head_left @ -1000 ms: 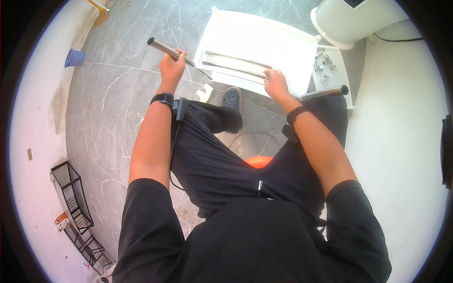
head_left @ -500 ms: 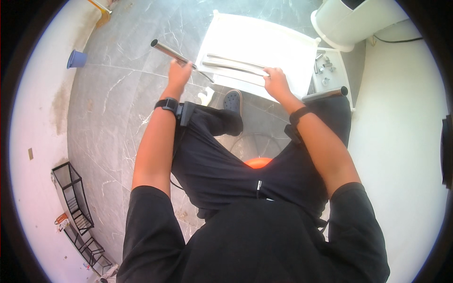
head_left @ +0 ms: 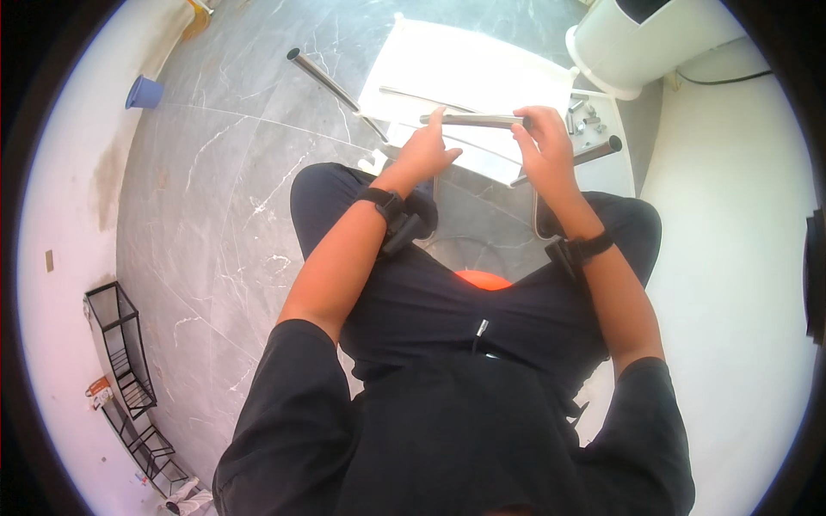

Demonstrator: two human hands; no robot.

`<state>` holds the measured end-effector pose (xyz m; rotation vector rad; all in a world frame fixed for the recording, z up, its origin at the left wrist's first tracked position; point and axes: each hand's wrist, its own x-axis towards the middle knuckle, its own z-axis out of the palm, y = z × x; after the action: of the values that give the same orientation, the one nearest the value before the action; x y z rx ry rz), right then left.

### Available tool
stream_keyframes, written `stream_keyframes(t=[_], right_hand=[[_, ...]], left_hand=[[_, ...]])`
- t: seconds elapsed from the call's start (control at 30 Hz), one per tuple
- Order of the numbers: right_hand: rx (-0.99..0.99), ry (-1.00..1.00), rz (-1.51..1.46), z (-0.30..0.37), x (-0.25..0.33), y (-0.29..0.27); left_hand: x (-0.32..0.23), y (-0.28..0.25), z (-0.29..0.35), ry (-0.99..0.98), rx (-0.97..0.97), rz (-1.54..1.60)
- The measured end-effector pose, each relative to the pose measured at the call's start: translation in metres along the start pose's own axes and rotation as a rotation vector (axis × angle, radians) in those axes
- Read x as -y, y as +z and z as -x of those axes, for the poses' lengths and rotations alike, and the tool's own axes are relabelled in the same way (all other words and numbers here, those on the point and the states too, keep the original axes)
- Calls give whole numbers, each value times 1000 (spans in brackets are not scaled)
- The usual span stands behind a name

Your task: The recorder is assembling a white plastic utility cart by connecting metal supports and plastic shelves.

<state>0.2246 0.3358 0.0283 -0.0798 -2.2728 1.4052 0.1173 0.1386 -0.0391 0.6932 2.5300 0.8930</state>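
Note:
A shiny metal tube (head_left: 482, 121) lies level between my hands, above a white panel (head_left: 465, 60) with raised corners. At its right end, the thumb and fingers of my right hand (head_left: 547, 153) grip it. My left hand (head_left: 420, 156) has its fingers at the tube's left end, with the thumb held away from it. Behind the held tube, a thin metal rod (head_left: 422, 96) rests on the panel. A longer metal tube (head_left: 327, 84) slants along the panel's left side. Another tube (head_left: 600, 151) lies by my right knee.
Small metal fittings (head_left: 588, 123) sit in a white tray (head_left: 613, 112) right of the panel. A white rounded appliance (head_left: 632, 52) stands at the far right. A blue bucket (head_left: 144, 92) and black metal racks (head_left: 125, 344) are along the left wall.
My left hand has left the slanted tube and moved right to the held tube. My right hand has raised one tube off the panel. My right foot and knee have shifted.

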Motion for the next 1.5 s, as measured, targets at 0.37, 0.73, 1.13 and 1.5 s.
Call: stream_keyframes(t=[0.37, 0.73, 1.13, 1.5], right_hand=[[34, -72, -175, 22, 60, -57], [213, -94, -173, 24, 70, -34], [311, -125, -128, 24, 76, -32], [212, -421, 356, -26, 169, -161]], left_hand=[[-12, 5, 25, 19, 75, -33], [-26, -2, 48, -66, 487, -64], [-40, -15, 42, -66, 312, -22], [-133, -78, -3, 36, 182, 61]])
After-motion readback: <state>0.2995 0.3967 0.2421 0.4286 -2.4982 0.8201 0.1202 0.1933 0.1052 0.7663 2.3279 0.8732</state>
